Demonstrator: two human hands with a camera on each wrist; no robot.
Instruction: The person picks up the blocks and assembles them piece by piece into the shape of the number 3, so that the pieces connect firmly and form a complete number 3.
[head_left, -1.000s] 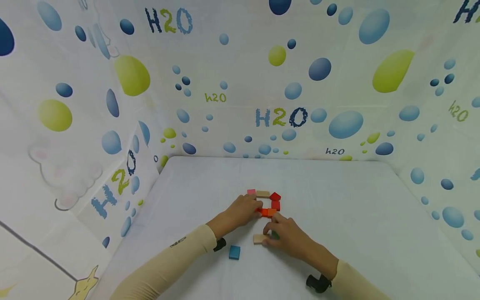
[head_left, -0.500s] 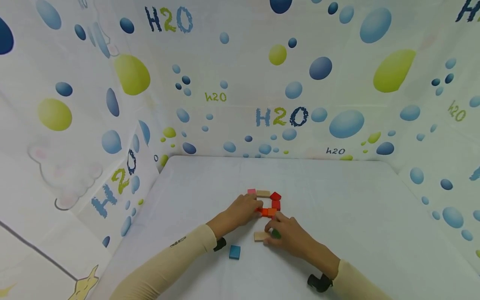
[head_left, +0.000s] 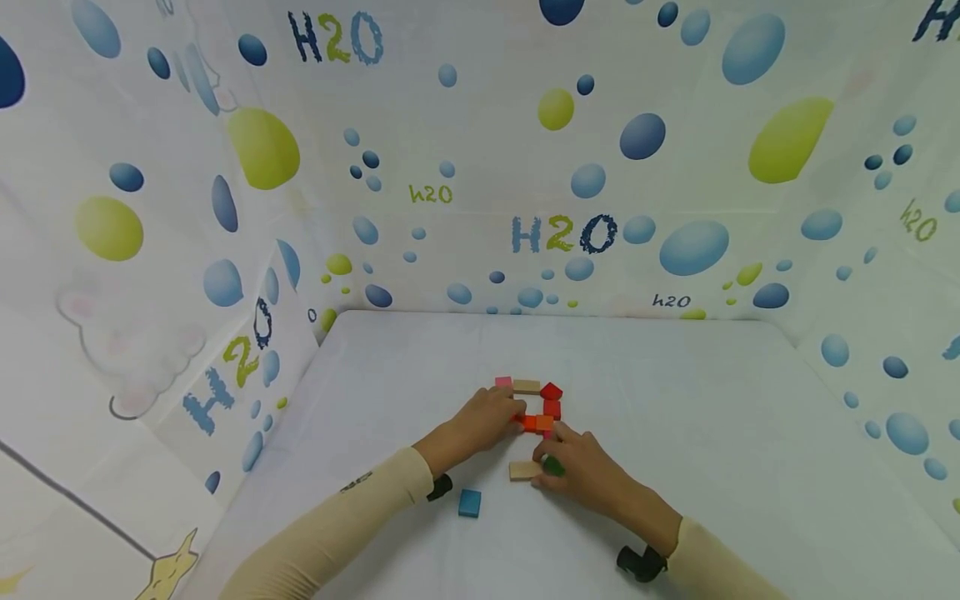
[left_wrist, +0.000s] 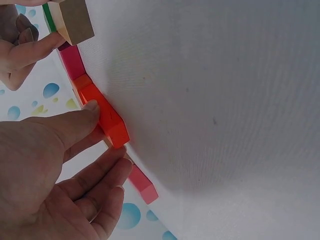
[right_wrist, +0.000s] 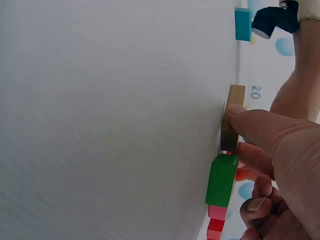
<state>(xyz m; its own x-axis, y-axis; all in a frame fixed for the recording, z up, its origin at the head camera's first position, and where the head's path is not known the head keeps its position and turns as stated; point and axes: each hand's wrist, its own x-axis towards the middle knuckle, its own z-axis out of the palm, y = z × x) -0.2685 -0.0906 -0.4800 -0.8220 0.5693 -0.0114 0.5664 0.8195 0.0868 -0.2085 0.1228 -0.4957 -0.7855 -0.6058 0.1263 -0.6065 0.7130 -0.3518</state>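
Note:
On the white tabletop, my left hand point(head_left: 486, 419) is at the left side of a ring of small blocks. Thumb and fingers pinch a red-orange block point(left_wrist: 111, 122) there, beside an orange block point(head_left: 544, 423). My right hand point(head_left: 588, 471) is at the near side of the ring and pinches a plain wooden block point(head_left: 523, 472), its thumb on the near face in the right wrist view. Beside that block, by the right fingers, lies a green block point(right_wrist: 222, 181), partly hidden by the hand in the head view. A pink block point(left_wrist: 72, 62) shows between the green and orange ones.
The ring's far side has a pink block point(head_left: 503, 382), a wooden block point(head_left: 527, 387) and a red pentagon-shaped block point(head_left: 551, 391), with a red block point(head_left: 552, 409) below. A blue square block point(head_left: 469, 503) lies alone nearer the person. Patterned cloth point(head_left: 480, 167) walls the table.
The right hand has shifted slightly forward and right, with the wooden block moving along. More of the green block shows. The left hand stays in place.

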